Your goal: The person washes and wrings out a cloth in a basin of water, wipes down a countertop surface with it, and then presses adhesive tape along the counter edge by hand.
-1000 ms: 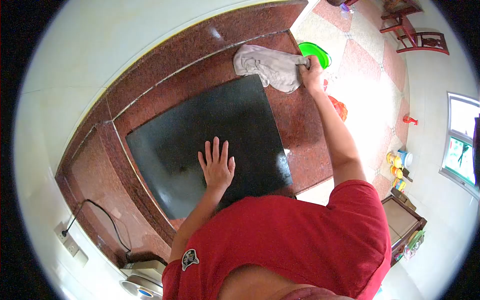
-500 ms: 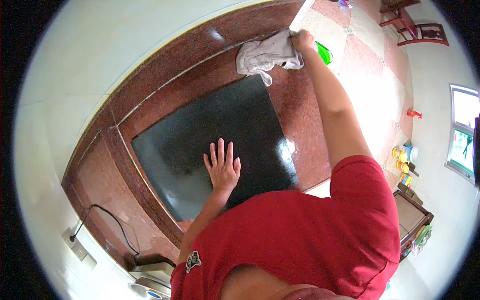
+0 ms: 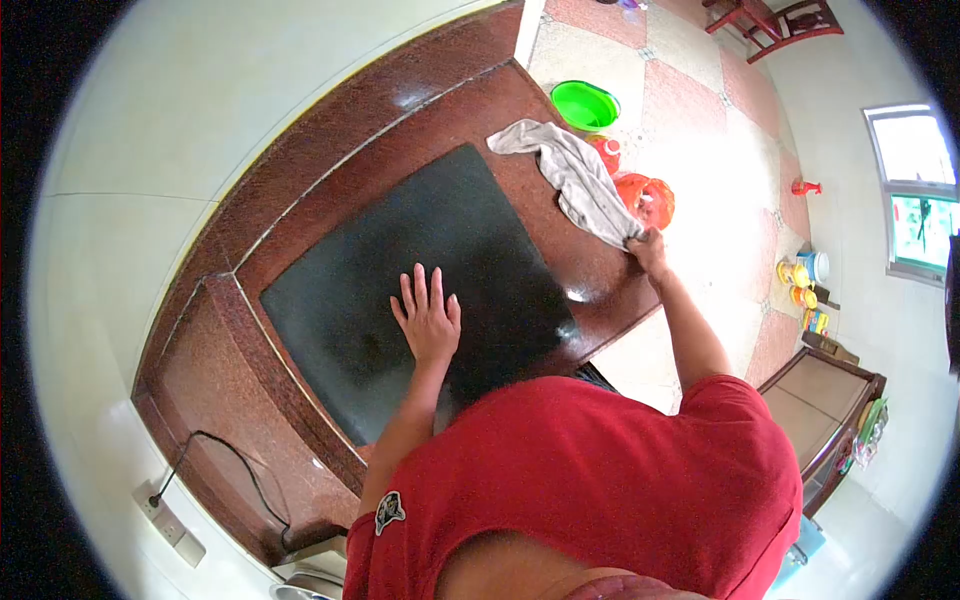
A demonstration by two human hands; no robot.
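Observation:
My left hand [image 3: 431, 318] rests on a flat black panel [image 3: 400, 240] with its fingers spread. The panel lies on a reddish-brown stone counter [image 3: 530, 190] and has a dull, smeared sheen. Over at the counter's right edge, my right hand [image 3: 648, 252] grips one end of a greyish-white cloth [image 3: 580, 180]. The cloth stretches away from that hand across the stone, its far end lying near the panel's top corner. How the right fingers fold into the cloth is partly hidden.
Beyond the counter's edge, a green basin [image 3: 586, 106] and an orange-red plastic basket [image 3: 648, 200] sit on the tiled floor [image 3: 690, 100]. A black cord [image 3: 240, 450] runs from a wall socket at lower left. A low cabinet [image 3: 815, 410] stands at right.
My right hand has swept the cloth from the counter's far corner toward me along the right edge, stretching it out. The left hand stays on the panel, barely shifted.

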